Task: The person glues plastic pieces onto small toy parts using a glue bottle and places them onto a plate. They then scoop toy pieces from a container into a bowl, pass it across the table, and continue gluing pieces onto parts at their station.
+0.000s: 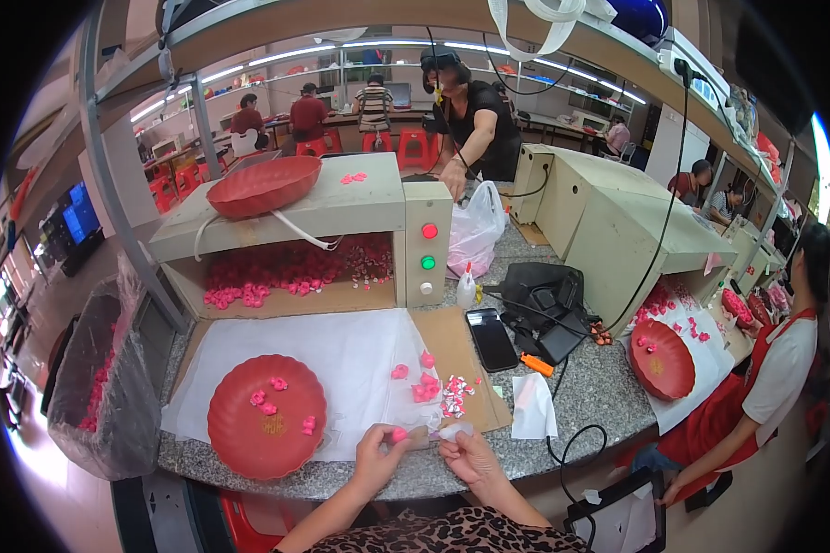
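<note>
My left hand [376,458] is closed in a pinch on a small pink piece [398,434], shaped like a little moulded figure or flower. In my right hand [475,461], the fingers pinch a thin whitish scrap [456,429], perhaps paper or cloth. Both hands are at the front edge of the counter, close together. Just beyond them lie several loose pink pieces [425,387] and a pile of tiny pink-and-white bits [456,396]. A red scalloped plate [267,453] with several pink pieces rests on white paper [350,341] to the left.
Behind the paper stands a beige machine [360,198], its opening full of pink pieces. A phone [492,339], an orange tool [537,365], a small bottle [467,288] and a black bag [549,300] lie right. A co-worker [484,120] reaches towards a plastic bag [477,230].
</note>
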Motion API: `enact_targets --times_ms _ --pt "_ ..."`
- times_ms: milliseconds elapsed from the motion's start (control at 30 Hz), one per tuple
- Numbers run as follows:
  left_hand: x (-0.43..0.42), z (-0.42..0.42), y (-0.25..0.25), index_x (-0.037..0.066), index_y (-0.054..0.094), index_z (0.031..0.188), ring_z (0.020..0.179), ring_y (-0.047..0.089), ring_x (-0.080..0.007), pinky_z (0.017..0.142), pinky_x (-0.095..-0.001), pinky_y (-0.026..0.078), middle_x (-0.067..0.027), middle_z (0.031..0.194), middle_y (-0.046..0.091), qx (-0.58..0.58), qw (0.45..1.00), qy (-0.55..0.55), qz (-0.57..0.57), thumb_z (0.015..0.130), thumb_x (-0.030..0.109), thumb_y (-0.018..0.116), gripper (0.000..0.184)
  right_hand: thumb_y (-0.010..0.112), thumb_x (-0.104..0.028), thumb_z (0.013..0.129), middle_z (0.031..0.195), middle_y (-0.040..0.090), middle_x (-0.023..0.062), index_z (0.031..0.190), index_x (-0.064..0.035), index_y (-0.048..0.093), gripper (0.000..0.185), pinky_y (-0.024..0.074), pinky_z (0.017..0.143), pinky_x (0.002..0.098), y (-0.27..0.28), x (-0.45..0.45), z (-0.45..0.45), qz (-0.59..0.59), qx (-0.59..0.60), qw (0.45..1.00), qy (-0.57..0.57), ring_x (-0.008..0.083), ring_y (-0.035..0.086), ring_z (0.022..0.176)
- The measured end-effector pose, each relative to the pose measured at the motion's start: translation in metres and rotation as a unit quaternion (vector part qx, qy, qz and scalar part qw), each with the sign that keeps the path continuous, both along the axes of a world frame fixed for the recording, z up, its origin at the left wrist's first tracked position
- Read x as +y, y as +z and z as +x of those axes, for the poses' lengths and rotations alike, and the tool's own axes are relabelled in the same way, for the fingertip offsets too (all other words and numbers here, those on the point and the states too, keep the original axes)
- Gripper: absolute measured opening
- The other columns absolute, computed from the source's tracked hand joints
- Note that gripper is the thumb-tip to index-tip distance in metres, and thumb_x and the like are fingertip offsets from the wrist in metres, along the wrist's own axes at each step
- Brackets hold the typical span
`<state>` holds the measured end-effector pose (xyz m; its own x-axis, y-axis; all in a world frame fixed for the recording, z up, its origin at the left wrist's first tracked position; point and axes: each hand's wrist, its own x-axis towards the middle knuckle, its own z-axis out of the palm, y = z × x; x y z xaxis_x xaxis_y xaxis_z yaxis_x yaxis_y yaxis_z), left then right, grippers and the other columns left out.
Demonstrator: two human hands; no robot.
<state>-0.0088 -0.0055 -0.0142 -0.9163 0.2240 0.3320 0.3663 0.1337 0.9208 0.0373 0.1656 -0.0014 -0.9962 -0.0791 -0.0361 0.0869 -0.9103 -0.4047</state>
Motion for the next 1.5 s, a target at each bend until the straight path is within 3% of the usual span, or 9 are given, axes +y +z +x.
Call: enact_targets --times_ms 300,367,667,867,967,1133,1200,1267,1500 --pt "-0.005 -0.002 -0.006 -0.001 0.049 0.086 0.074 0.051 -0.0106 0.069 -0.0222 0.042 -0.0041 0.081 0.052 -0.018 0.999 -0.028 -0.023 0.073 0.003 0.062 0.019 0.065 -0.01 0.071 0.081 0.049 0.0046 0.093 -0.001 0.047 0.03 0.0318 0.053 0.0204 0.002 -0.002 0.003 -0.013 -0.005 1.0 0.001 0.0089 0.038 0.061" --pt "-0.005 0.0 -0.005 -0.001 0.049 0.086 0.075 0.05 -0.0106 0.07 -0.0224 0.041 -0.004 0.081 0.052 -0.018 0.999 -0.023 -0.037 0.073 0.002 0.062 0.019 0.054 -0.004 0.077 0.072 0.045 0.0032 0.093 0.0003 0.046 0.018 0.0297 0.052 0.0207 0.005 -0.003 0.004 -0.016 -0.013 1.0 -0.013 0.0104 0.036 0.059" --pt "-0.004 0.001 -0.005 0.0 0.052 0.082 0.073 0.052 -0.0139 0.068 -0.024 0.042 -0.0065 0.078 0.053 -0.034 0.999 0.003 -0.006 0.069 0.004 0.065 0.018 0.048 0.0 0.08 0.071 0.044 0.0048 0.094 0.0002 0.045 0.015 0.0326 0.055 0.0233 0.004 -0.001 0.007 -0.014 -0.039 0.999 0.015 0.0121 0.038 0.061" --pt "-0.003 0.004 0.0 -0.001 0.052 0.083 0.074 0.051 -0.0137 0.07 -0.0239 0.041 -0.0065 0.081 0.052 -0.07 0.997 0.002 0.026 0.069 0.002 0.065 0.019 0.052 -0.003 0.079 0.075 0.048 0.0046 0.091 -0.0025 0.046 0.014 0.0335 0.057 0.0222 0.014 -0.001 0.01 0.021 -0.064 0.998 0.018 0.0119 0.043 0.064" --pt "-0.007 0.004 -0.001 0.0 0.047 0.088 0.078 0.048 -0.0109 0.073 -0.0233 0.039 -0.0046 0.083 0.049 -0.05 0.998 -0.018 -0.021 0.073 0.001 0.061 0.021 0.053 -0.001 0.077 0.082 0.05 0.0069 0.094 -0.0023 0.046 0.018 0.0384 0.06 0.0239 0.003 0.0 0.009 0.022 -0.061 0.998 0.026 0.014 0.048 0.069" --pt "-0.003 0.013 0.015 0.0 0.047 0.088 0.078 0.048 -0.0115 0.073 -0.0236 0.039 -0.0056 0.084 0.049 -0.073 0.997 -0.012 -0.001 0.072 0.0 0.062 0.022 0.051 0.001 0.08 0.085 0.052 0.0104 0.101 0.0008 0.041 0.024 0.0437 0.063 0.026 0.001 -0.005 0.013 0.035 -0.095 0.995 0.013 0.0153 0.053 0.07" --pt "-0.005 0.011 0.005 0.0 0.048 0.088 0.078 0.048 -0.0117 0.073 -0.0237 0.039 -0.0058 0.084 0.049 -0.073 0.997 -0.015 -0.011 0.072 0.0 0.062 0.022 0.05 0.0 0.077 0.094 0.053 0.0108 0.106 -0.0006 0.045 0.03 0.0448 0.061 0.0237 0.003 -0.008 0.016 0.166 -0.141 0.976 -0.015 0.0159 0.054 0.078" --pt "-0.012 0.009 -0.019 0.003 0.046 0.097 0.074 0.049 -0.0102 0.067 -0.0224 0.042 -0.003 0.086 0.049 -0.116 0.993 -0.013 -0.037 0.078 -0.001 0.054 0.021 0.052 0.002 0.075 0.094 0.054 0.0106 0.104 -0.0007 0.046 0.031 0.0452 0.062 0.0241 0.009 -0.006 0.015 0.16 -0.133 0.978 -0.002 0.0157 0.054 0.077" --pt "-0.014 0.013 -0.018 0.001 0.046 0.094 0.072 0.049 -0.0104 0.065 -0.0219 0.042 -0.0027 0.085 0.049 -0.145 0.988 -0.017 -0.042 0.077 -0.002 0.054 0.019 0.056 0.005 0.071 0.088 0.055 0.0088 0.101 -0.0002 0.047 0.032 0.0462 0.066 0.0258 0.003 -0.008 0.014 0.215 -0.116 0.97 0.016 0.0158 0.056 0.078"
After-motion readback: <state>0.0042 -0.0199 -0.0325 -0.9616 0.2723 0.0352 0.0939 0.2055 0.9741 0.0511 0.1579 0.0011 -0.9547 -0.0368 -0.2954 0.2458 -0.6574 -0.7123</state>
